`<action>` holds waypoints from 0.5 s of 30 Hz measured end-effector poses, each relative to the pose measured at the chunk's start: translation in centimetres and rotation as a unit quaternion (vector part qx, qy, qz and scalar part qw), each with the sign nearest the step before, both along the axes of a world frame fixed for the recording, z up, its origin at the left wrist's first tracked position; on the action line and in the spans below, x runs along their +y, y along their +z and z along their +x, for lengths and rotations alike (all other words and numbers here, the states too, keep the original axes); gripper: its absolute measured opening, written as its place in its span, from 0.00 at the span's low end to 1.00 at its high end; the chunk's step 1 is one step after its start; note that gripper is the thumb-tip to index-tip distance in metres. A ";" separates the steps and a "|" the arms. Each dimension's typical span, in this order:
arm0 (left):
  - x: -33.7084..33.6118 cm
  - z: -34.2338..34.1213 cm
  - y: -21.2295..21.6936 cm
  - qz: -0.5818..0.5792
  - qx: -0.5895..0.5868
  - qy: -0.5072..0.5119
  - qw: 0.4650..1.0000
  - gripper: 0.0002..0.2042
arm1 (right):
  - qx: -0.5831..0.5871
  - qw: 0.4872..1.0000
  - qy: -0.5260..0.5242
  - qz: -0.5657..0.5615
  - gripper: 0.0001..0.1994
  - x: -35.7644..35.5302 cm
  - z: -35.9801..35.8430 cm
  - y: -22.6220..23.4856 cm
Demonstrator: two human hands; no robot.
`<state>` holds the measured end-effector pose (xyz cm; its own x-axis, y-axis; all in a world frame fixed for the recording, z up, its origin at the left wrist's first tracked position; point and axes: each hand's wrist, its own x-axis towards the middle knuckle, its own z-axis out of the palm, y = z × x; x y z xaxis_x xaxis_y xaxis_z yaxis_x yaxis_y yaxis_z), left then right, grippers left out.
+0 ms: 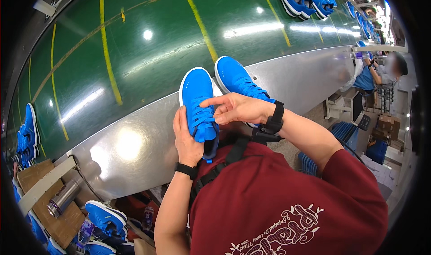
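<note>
1. Held blue shoe (195, 86): lay in front of the wearer, toe pointing away, over the metal surface (292, 73) beside the green belt (148, 12). Whether its sole rested there could not be told.
2. Left hand (187, 140): grip closed along the shoe's left side near the heel, thumb hidden.
3. Right hand (242, 109): grip narrow, index finger and thumb slightly apart at the laces (202, 115); could not tell whether a lace was pinched.
4. Second blue shoe (238, 77): lay just to the right, partly behind the right forearm.
5. Step, as judged: arranging the laces. Good practice called for a steady left hold, flat strands without twists, even tension row by row and a centred tongue.
6. Risk judged: pulling one side hard could have skewed the tongue.
</note>
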<state>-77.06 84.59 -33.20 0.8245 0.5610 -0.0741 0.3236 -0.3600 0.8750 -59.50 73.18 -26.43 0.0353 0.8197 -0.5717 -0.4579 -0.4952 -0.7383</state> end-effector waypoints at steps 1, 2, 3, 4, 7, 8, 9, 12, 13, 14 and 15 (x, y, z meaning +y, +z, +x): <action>0.1 -0.1 -0.1 0.000 0.002 0.000 1.000 0.35 | 0.102 0.994 -0.048 0.000 0.28 -0.1 0.0 -0.1; 0.2 -0.1 -0.2 -0.012 0.004 0.004 1.000 0.35 | 0.203 0.975 -0.093 0.000 0.28 -0.1 0.0 -0.3; 0.3 -0.1 -0.2 -0.023 0.006 0.008 1.000 0.34 | 0.245 0.964 -0.096 0.023 0.28 -0.2 -0.1 -0.9; 0.5 -0.1 -0.2 -0.023 0.009 0.011 1.000 0.34 | 0.248 0.964 -0.093 0.022 0.28 -0.2 -0.2 -1.0; 0.8 -0.3 0.1 -0.023 0.005 -0.004 1.000 0.34 | 0.286 0.950 -0.126 0.016 0.28 0.0 -0.5 -1.0; 0.8 -0.3 0.1 -0.019 0.012 0.000 1.000 0.33 | 0.287 0.950 -0.123 0.023 0.29 0.1 -0.3 -1.1; 0.8 -0.2 0.0 -0.016 0.020 0.002 1.000 0.33 | 0.287 0.950 -0.121 0.031 0.29 0.1 -0.2 -1.3; 0.8 -0.1 0.3 -0.029 0.017 0.004 0.999 0.34 | 0.281 0.945 -0.167 0.028 0.26 0.0 -0.8 -0.9; 0.5 0.1 0.1 -0.029 0.018 0.003 0.999 0.34 | 0.282 0.944 -0.168 0.028 0.26 0.0 -0.7 -0.4; 0.2 0.3 0.0 -0.011 0.019 0.012 1.000 0.34 | 0.111 0.983 -0.143 -0.003 0.25 0.1 -0.5 0.7; -0.1 0.4 -0.2 0.008 0.020 0.020 1.000 0.35 | -0.064 0.991 -0.115 -0.034 0.24 0.1 -0.3 1.3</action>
<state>-76.65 84.51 -33.38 0.7981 0.5947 -0.0971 0.3720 -0.3594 0.8558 -59.79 73.28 -25.14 0.2928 0.7415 -0.6037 -0.4689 -0.4389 -0.7665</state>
